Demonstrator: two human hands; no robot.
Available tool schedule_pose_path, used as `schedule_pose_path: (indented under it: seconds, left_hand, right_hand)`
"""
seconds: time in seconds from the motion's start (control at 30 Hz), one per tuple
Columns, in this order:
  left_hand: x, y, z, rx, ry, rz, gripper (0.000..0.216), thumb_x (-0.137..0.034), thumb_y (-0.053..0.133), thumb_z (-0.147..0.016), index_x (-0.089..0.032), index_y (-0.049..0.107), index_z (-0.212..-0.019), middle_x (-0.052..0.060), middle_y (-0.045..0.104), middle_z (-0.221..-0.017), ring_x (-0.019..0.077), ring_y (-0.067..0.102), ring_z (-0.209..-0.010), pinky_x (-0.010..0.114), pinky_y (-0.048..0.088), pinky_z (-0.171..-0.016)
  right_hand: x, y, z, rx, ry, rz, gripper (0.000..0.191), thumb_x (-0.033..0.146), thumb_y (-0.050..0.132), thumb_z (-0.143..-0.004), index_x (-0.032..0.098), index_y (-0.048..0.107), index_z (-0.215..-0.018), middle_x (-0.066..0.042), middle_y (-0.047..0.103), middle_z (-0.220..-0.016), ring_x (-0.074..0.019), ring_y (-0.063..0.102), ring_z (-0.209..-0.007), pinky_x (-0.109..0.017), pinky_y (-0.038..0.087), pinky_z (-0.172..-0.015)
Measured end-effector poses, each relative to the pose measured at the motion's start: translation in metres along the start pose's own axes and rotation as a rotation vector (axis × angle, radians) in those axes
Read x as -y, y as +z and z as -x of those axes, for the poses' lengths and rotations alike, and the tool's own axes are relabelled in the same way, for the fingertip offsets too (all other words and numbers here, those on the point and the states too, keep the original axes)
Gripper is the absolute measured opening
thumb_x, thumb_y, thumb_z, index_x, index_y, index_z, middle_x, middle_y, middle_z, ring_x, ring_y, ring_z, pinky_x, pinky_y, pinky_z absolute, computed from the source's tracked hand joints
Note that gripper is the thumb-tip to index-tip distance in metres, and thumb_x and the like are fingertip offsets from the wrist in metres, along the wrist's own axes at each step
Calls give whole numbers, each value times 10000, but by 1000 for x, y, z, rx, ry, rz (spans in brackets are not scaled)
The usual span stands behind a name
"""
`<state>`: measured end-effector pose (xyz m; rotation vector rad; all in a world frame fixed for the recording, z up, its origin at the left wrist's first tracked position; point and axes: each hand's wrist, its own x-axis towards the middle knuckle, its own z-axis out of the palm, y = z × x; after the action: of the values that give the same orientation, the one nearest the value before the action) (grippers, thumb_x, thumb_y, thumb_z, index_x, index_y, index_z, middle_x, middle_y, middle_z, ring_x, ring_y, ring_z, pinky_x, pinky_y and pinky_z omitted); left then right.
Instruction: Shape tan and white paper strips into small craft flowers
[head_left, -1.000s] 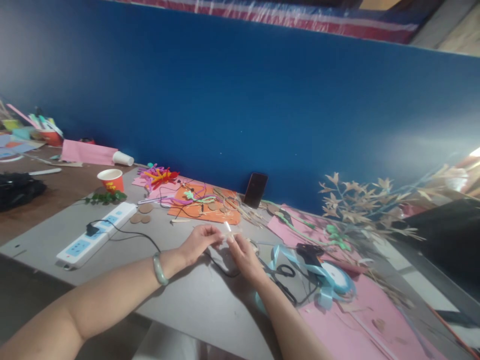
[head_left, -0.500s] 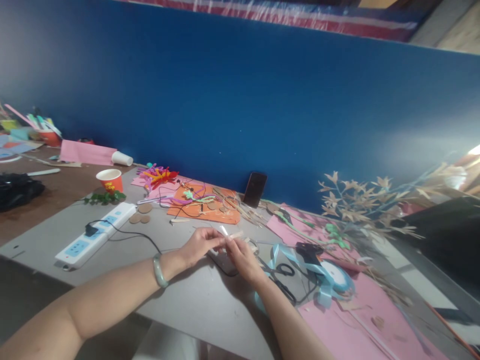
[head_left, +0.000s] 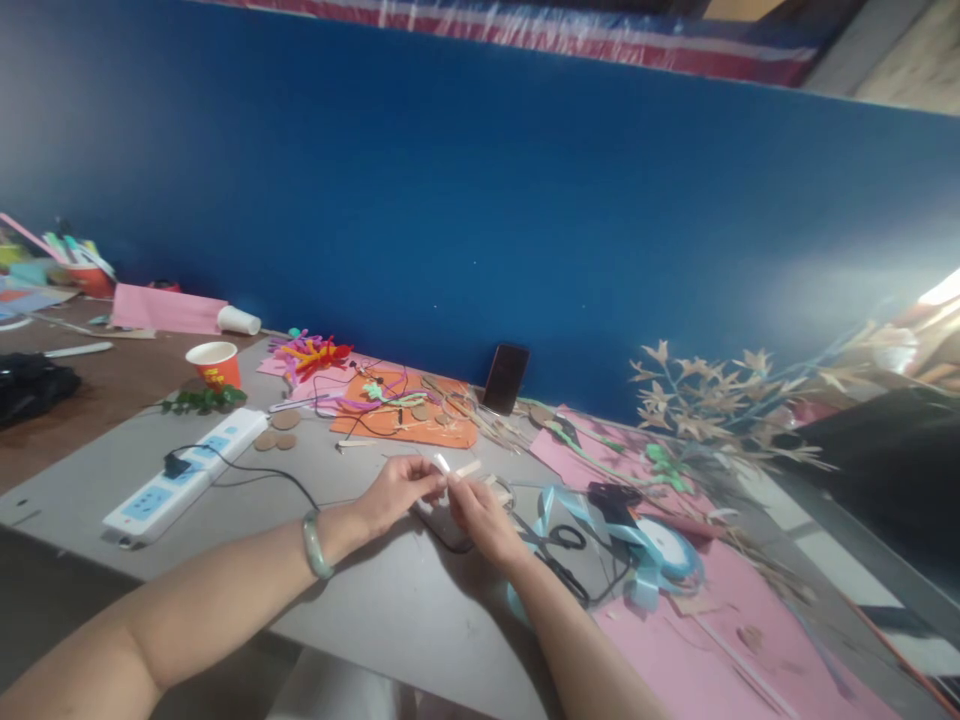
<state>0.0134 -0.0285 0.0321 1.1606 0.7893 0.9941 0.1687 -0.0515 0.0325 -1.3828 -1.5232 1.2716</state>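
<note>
- A small white piece sticks up from between the fingertips of both hands, held just above the table.
- The left hand has its grip closed, thumb and finger pinching at that piece; a pale green bangle circles the wrist.
- The right hand meets it, its grip also pinched on the piece. A pale strip shows just past its fingers; I can't tell whether it is held.
- A black cord runs from the power strip and passes behind the left wrist, close to the work.
- Beside the right forearm, black-handled scissors and loops of pale blue ribbon crowd the space, with the ribbon spool farther right.
- Beyond the hands lies a littered orange sheet; a dark phone leans upright behind it against the blue panel.
- Over to the left, wooden discs lie near the power strip, and a red cup stands behind green leaves.
</note>
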Motion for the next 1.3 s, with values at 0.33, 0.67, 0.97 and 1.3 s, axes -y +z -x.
schedule_pose_path:
  seconds: [0.33, 0.67, 0.97, 1.3]
  left_hand:
    - [0, -8, -7, 95, 34, -14, 263, -356, 725, -680, -125, 600, -664, 13, 587, -616, 104, 526, -594, 238, 410, -630]
    - [4, -18, -14, 81, 16, 32, 235, -325, 738, -656, -134, 601, -657, 15, 595, -600, 104, 530, -573, 248, 413, -638]
    - [11, -11, -12, -9, -44, 135, 273, -357, 750, -641, -137, 589, -642, 13, 582, -603, 92, 522, -548, 225, 397, -582]
    - [10, -5, -4, -2, 40, -29, 288, -385, 717, -670, -129, 594, -619, -3, 557, -550, 99, 500, -548, 226, 385, -575]
  right_hand:
    - [3, 4, 0, 178, 375, -649, 444, 576, 486, -821, 201, 390, -604, 116, 219, -415, -39, 57, -366, -155, 36, -324]
    - [11, -20, 3, 228, 307, -923, 438, 567, 581, -771, 202, 386, -627, 119, 273, -426, -20, 73, -334, -132, 65, -297]
    - [-2, -5, -4, -89, 106, -398, 467, 643, 543, -750, 208, 439, -616, 88, 288, -445, -58, 190, -361, -193, 116, -340]
    - [2, 10, 2, -47, -7, -16, 555, 643, 375, -844, 173, 522, -589, 47, 341, -450, -89, 294, -420, -236, 221, -413]
